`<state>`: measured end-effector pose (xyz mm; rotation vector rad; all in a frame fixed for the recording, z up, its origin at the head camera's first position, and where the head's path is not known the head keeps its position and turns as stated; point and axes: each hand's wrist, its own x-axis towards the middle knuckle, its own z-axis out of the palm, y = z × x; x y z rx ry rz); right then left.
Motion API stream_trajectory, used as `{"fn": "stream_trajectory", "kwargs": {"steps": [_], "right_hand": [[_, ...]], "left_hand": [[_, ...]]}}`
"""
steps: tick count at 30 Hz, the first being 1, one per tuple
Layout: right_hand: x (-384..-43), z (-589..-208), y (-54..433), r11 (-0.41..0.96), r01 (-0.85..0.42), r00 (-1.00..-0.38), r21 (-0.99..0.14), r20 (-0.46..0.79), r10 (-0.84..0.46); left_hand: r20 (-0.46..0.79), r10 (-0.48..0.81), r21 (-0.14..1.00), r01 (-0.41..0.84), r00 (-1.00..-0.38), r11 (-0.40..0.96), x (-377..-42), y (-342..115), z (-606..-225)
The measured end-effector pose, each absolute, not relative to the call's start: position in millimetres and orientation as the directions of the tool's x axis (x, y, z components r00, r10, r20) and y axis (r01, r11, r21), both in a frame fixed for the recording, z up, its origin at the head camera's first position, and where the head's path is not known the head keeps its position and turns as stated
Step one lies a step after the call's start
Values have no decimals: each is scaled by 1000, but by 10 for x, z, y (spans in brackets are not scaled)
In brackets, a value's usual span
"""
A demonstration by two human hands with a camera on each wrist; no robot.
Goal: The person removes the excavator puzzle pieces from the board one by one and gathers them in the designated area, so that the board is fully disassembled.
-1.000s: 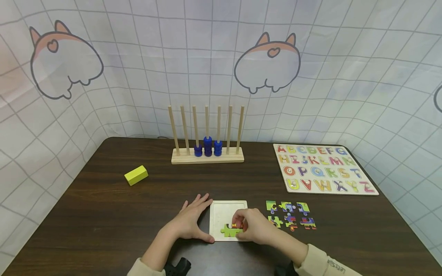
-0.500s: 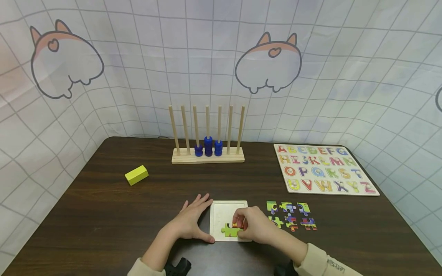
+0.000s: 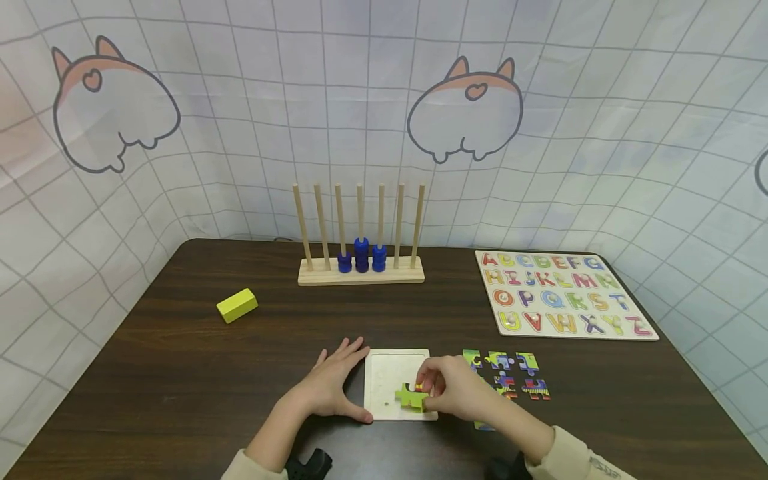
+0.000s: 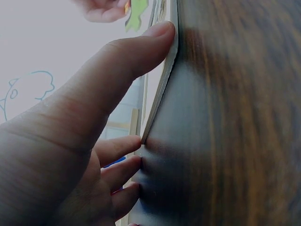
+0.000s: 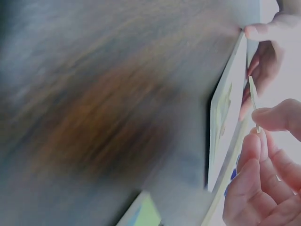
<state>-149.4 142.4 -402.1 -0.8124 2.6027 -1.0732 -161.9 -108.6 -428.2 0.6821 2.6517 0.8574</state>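
Observation:
My right hand pinches a green jigsaw piece between thumb and fingers, over the lower right of a pale square wooden puzzle tray. In the right wrist view that jigsaw piece shows edge-on, raised off the tray. My left hand is spread at the tray's left side, its thumb on the near corner and its index finger touching the far corner. Other loose jigsaw pieces lie in rows right of the tray; the right hand and forearm partly cover some.
A wooden counting stand with upright pegs and blue rings stands at the back. To its right lies an alphabet puzzle board. A yellow block sits on the left of the dark table. A patterned curtain hangs behind.
The right hand has lifted the green jigsaw piece from the tray and moved slightly right with it, tilting it. The left hand has stayed at the tray's edge.

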Motion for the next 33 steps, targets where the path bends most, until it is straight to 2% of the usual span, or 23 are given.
{"fn": "stream_trajectory", "kwargs": {"steps": [10,19,26,33], "right_hand": [[-1438,-3961,1776,603,-343,-856,-720,-25,-516],[-1393,-3939,2124,603,-340,-871,-722,0,-491],[-1366,-3977,2380,543,-211,-883,-813,-80,-463],[-1328,-4016,2652,435,-157,-834,-887,-117,-539]], "left_hand": [[-106,513,608,352,-852,711,-1616,-1088,-4284],[-112,508,611,344,-854,713,-1613,-1081,-4287],[-110,509,611,346,-854,712,-1611,-1084,-4286],[-115,505,611,340,-856,715,-1612,-1080,-4279]]}}
